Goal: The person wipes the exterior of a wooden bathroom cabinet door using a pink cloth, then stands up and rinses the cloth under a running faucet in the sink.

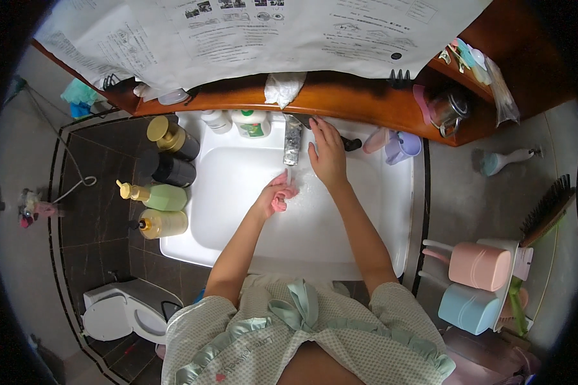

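Observation:
My left hand [268,196] holds a small crumpled pink cloth [285,193] over the white washbasin [289,236]. From the faucet [292,144], a thin stream of water falls onto the cloth and splashes beside it. Fingers outstretched, my right hand [328,156] reaches beside the faucet to its dark lever [301,119]. Its fingertips are close to the lever's end; whether they touch it is unclear. I see nothing in that hand.
Pump bottles, among them a green one [168,197] and a yellow one [166,224], line the basin's left edge. A purple cup [402,147] stands at back right. A wooden shelf [212,102] overhangs the rear. Pink [479,266] and blue cups [469,308] hang at right.

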Motion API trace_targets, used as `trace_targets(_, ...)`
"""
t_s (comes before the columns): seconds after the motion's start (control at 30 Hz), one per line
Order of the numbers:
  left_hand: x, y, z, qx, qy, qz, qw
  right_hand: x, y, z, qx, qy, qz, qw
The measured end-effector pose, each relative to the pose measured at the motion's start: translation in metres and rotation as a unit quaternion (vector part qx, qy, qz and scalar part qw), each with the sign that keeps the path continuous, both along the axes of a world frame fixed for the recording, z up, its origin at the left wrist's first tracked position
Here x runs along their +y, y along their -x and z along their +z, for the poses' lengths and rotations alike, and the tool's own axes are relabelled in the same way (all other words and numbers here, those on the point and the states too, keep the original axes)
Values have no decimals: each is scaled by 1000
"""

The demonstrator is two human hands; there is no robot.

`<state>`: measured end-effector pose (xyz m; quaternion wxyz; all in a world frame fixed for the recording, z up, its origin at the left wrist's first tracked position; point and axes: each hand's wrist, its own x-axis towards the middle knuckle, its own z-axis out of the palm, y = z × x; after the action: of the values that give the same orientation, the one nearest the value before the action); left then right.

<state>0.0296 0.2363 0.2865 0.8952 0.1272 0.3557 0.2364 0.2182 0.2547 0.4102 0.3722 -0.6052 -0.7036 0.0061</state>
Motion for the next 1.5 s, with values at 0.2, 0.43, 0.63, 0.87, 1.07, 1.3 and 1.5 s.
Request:
trace_targets(0.2,-4,-6,19,36,-86,-47,995,-9,-1,-7,-35,7,-31,999)
trace_targets(0.43,-15,-5,50,121,-193,-78,971,-65,-6,-24,20,94,41,994)
trace_targets(0.63,-18,-3,78,158,-230,-222,934,-112,29,-74,178,229,120,949)
trace_targets(0.87,-30,25,71,374,-405,-298,779,-106,28,-90,266,370,150,878)
trace_targets(1.07,-45,51,63,383,-422,-213,793,-101,31,-86,547,440,216,678)
trace_targets(1.3,-65,42,69,189,-270,-169,929,-105,52,-75,675,453,204,545)
trace_targets(1.5,-76,36,69,123,-133,-115,977,-104,44,-89,552,404,184,706)
